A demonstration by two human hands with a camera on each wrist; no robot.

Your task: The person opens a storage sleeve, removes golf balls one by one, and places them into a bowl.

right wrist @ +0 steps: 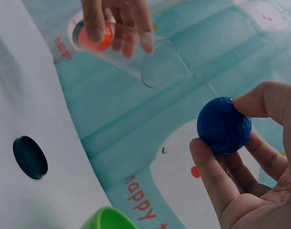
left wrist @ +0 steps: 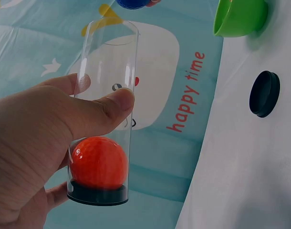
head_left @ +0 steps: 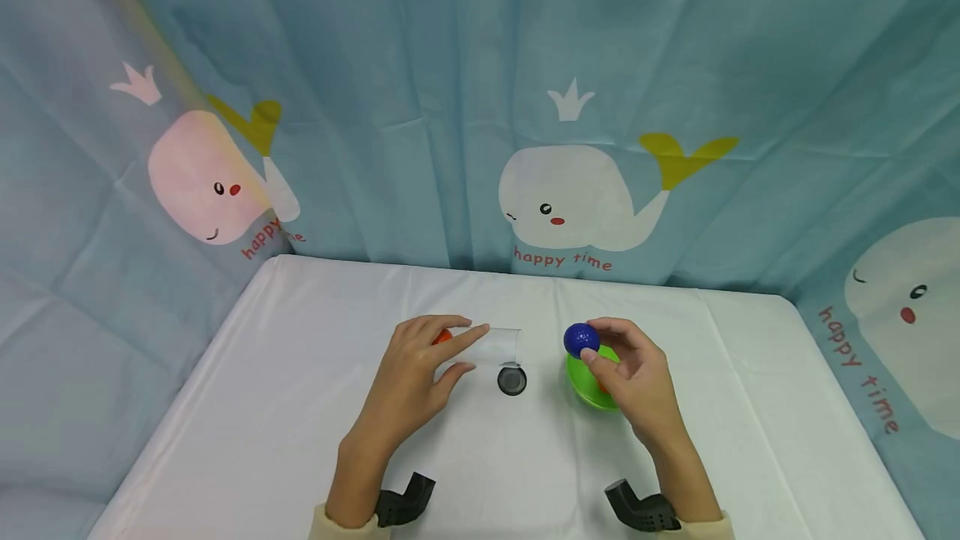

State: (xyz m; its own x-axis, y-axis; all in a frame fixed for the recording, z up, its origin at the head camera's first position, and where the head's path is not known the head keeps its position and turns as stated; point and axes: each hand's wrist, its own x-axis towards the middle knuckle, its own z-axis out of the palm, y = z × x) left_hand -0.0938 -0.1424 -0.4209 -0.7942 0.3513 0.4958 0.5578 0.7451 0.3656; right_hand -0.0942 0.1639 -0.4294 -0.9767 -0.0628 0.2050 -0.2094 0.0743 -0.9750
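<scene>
White table point(head_left: 510, 465); held above: one tube point(head_left: 502, 347), one blue ball point(head_left: 581, 340).

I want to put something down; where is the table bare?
The table is bare left of the left hand, right of the right hand, and on the near side of the lid. Crowded: between the hands, around tube and bowl.

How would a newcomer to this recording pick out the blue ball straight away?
On the white table, find the green bowl. At its upper-left edge in the head view, the right grip pinches the blue ball. Its dark blue colour sets it apart from the orange ball inside the clear tube.
</scene>
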